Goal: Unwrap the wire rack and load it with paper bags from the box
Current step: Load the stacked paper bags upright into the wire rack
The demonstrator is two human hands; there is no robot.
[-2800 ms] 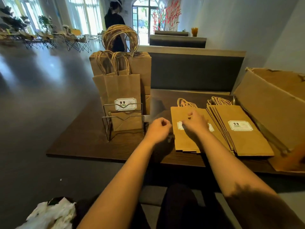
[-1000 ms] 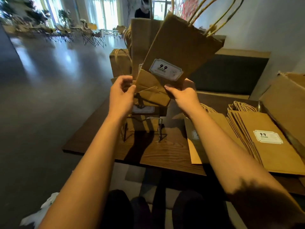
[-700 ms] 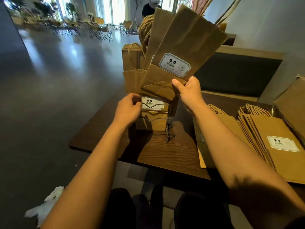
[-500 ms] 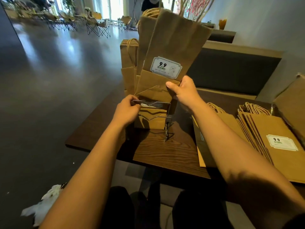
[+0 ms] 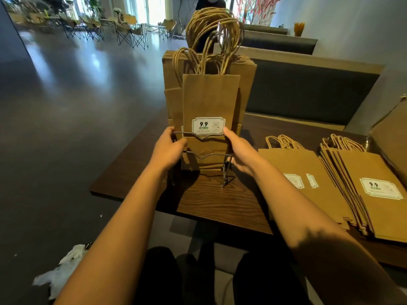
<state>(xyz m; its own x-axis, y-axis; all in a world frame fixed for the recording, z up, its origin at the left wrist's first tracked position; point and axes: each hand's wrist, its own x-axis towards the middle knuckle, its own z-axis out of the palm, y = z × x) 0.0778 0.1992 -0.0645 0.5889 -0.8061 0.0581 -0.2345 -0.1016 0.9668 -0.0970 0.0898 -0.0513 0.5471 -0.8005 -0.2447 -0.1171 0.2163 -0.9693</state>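
A wire rack (image 5: 204, 153) stands near the left end of the dark wooden table (image 5: 211, 201), holding several upright brown paper bags (image 5: 210, 100) with twisted handles and a "9.9" label in front. My left hand (image 5: 168, 148) grips the rack's left side at the top wire. My right hand (image 5: 239, 150) holds the right side of the rack and the front bag. Two flat stacks of paper bags (image 5: 308, 172) lie on the table to the right. The open cardboard box (image 5: 394, 135) sits at the far right edge, mostly cut off.
A dark upholstered bench back (image 5: 308, 93) runs behind the table. Crumpled white wrapping (image 5: 63, 274) lies on the floor at lower left. A person in black (image 5: 209, 2) stands beyond the bags. Folding chairs (image 5: 132, 36) fill the far room.
The tilted bags held in my right hand have gone down into the rack and now stand upright. My right hand has dropped to the rack's right side; my left stays on the left.
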